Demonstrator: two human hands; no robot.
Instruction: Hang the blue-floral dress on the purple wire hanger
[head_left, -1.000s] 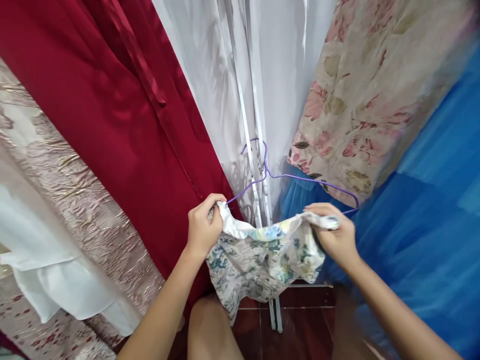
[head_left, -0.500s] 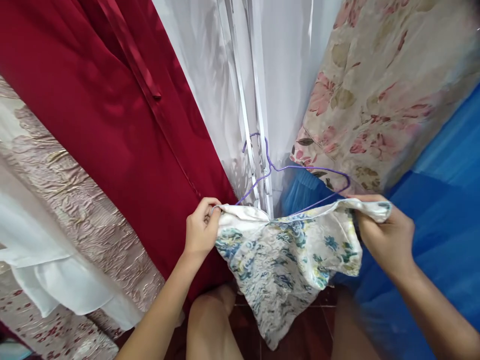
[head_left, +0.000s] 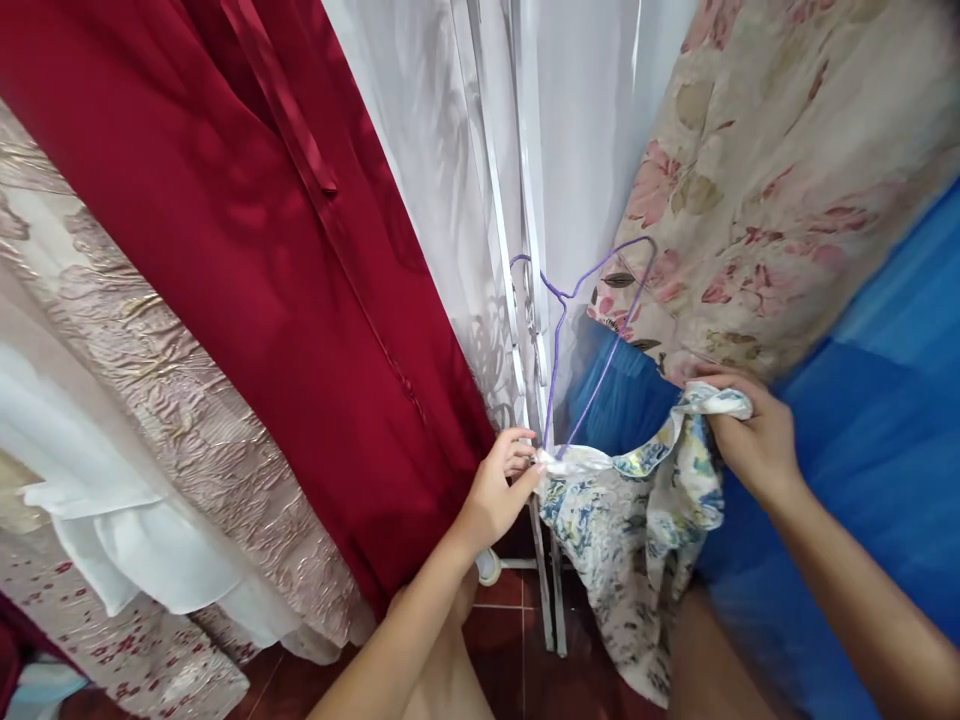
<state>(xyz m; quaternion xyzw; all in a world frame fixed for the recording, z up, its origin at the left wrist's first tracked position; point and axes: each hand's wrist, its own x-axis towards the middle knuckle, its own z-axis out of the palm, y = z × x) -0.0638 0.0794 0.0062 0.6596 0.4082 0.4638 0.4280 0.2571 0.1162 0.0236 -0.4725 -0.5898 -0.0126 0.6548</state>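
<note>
A purple wire hanger (head_left: pixel 561 290) stands tilted, its lower end inside the neckline of a white top with blue and yellow flowers (head_left: pixel 600 520). The hanger's other end points up, outside the cloth. My left hand (head_left: pixel 499 495) pinches the top's edge beside that lower end, thumb against the fabric. At the other side of the opening, my right hand (head_left: pixel 754 430) is closed on the garment's folded edge. The top hangs down between both hands, its crinkled body narrowing toward the floor.
White metal rack bars (head_left: pixel 534 250) run down behind the hanger. A red satin dress (head_left: pixel 225 250) and a textured pink dress (head_left: pixel 187 390) hang at left. To the right are a pink-flowered dress (head_left: pixel 750 200) and blue fabric (head_left: pixel 847 480). Dark red tiles (head_left: pixel 499 630) lie below.
My left hand has moved right and down, closer to my right hand. The hanger has tipped, its right end swinging up out of the top. The top has bunched narrower.
</note>
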